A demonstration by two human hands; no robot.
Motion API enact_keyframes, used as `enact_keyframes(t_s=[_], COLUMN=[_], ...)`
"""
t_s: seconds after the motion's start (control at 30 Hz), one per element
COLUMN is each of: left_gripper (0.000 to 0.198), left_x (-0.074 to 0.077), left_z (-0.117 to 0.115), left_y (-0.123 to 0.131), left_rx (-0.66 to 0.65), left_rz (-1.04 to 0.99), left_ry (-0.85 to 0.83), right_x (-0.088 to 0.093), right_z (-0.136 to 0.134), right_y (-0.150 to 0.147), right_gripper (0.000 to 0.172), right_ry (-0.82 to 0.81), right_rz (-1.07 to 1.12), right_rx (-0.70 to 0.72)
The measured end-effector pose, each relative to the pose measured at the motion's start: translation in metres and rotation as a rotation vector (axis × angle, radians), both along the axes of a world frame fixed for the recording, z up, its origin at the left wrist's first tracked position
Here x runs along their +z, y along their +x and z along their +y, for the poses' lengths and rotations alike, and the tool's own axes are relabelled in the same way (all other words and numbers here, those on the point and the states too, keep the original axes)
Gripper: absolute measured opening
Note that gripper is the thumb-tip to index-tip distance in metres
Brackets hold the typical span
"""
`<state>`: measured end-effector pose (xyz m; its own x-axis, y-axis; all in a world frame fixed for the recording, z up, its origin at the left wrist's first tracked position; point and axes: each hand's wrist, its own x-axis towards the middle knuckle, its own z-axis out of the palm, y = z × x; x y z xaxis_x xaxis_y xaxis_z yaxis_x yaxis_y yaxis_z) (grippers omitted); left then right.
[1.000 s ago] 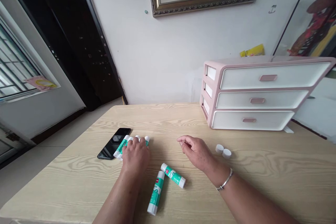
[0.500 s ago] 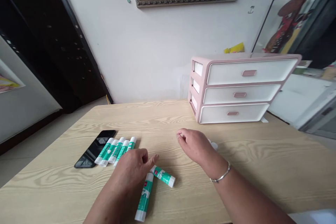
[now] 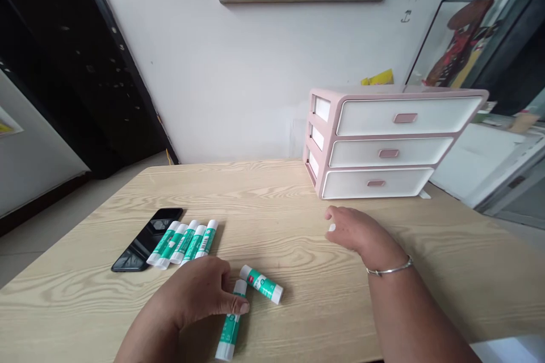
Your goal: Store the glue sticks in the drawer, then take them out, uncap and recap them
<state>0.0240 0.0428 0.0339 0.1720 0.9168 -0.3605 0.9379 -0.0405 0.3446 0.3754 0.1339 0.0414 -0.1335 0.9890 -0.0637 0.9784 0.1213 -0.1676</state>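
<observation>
My left hand [image 3: 204,289] is low over a green-and-white glue stick [image 3: 230,329], thumb stretched across it and apart from the index finger. Its other fingers are hidden. A second glue stick [image 3: 261,285] lies slantwise just right of the first one's top end. Several more glue sticks [image 3: 183,244] lie side by side past my left hand. My right hand [image 3: 357,232] hovers over the table to the right, fingers bent, with a gap between index finger and thumb. Something small and white [image 3: 332,227] shows in that gap; whether it is touched is unclear.
A black phone [image 3: 147,241] lies left of the row, partly under it. A pink-and-white drawer unit [image 3: 387,153] stands at the back right, all three drawers closed. Something white [image 3: 511,349] shows at the lower right. The wooden table [image 3: 238,187] meets the wall behind.
My right hand has moved right, over where small white pieces showed before. My left hand has come nearer and down, its thumb now across the nearer glue stick. The view has shifted slightly.
</observation>
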Motion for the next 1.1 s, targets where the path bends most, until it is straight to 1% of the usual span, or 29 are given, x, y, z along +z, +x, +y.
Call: enact_keyframes(t_s=[0.07, 0.17, 0.27, 0.33, 0.4, 0.47, 0.53, 0.6, 0.7, 0.77, 0.9, 1.0, 1.1], left_gripper=[0.046, 0.032, 0.02, 0.016, 0.017, 0.022, 0.029, 0.034, 0.036, 0.036, 0.037, 0.042, 0.043], left_x=[-0.002, -0.001, 0.004, 0.007, 0.01, 0.01, 0.007, 0.003, -0.002, -0.004, -0.006, -0.008, -0.009], left_z=[-0.001, -0.003, -0.006, -0.006, -0.003, 0.002, 0.007, 0.013, 0.017, 0.017, 0.023, 0.034, 0.047], left_y=[0.002, 0.009, 0.015, 0.014, 0.007, -0.001, -0.009, -0.012, -0.003, 0.009, 0.033, 0.045, 0.053], left_rx=[-0.01, -0.026, -0.026, 0.006, 0.07, 0.128, 0.159, 0.166, 0.183, 0.191, 0.173, 0.136, 0.091], left_rz=[-0.008, -0.028, -0.042, -0.083, -0.151, -0.241, -0.354, -0.484, -0.684, -0.826, -1.054, -1.094, -1.043], left_ry=[0.001, 0.014, 0.053, 0.085, 0.139, 0.208, 0.271, 0.316, 0.353, 0.333, 0.234, 0.192, 0.16], right_x=[-0.002, -0.001, 0.002, 0.006, 0.009, 0.009, 0.006, 0.0, -0.008, -0.013, -0.019, -0.025, -0.03], right_z=[0.002, 0.003, 0.001, 0.0, -0.002, -0.004, -0.006, -0.009, -0.011, -0.011, -0.009, -0.007, -0.004], right_y=[-0.001, -0.005, -0.012, -0.02, -0.031, -0.044, -0.058, -0.071, -0.086, -0.093, -0.101, -0.104, -0.106], right_gripper=[0.04, 0.041, 0.039, 0.036, 0.033, 0.031, 0.03, 0.032, 0.037, 0.04, 0.041, 0.04, 0.042], right_ry=[-0.035, -0.044, 0.008, 0.073, 0.136, 0.154, 0.128, 0.068, -0.017, -0.063, -0.127, -0.118, -0.118], right_rz=[0.0, -0.003, 0.038, 0.129, 0.281, 0.478, 0.705, 0.927, 1.174, 1.257, 1.333, 1.377, 1.425], right_rx=[0.0, 0.006, 0.038, 0.059, 0.089, 0.135, 0.187, 0.215, 0.229, 0.231, 0.254, 0.257, 0.202])
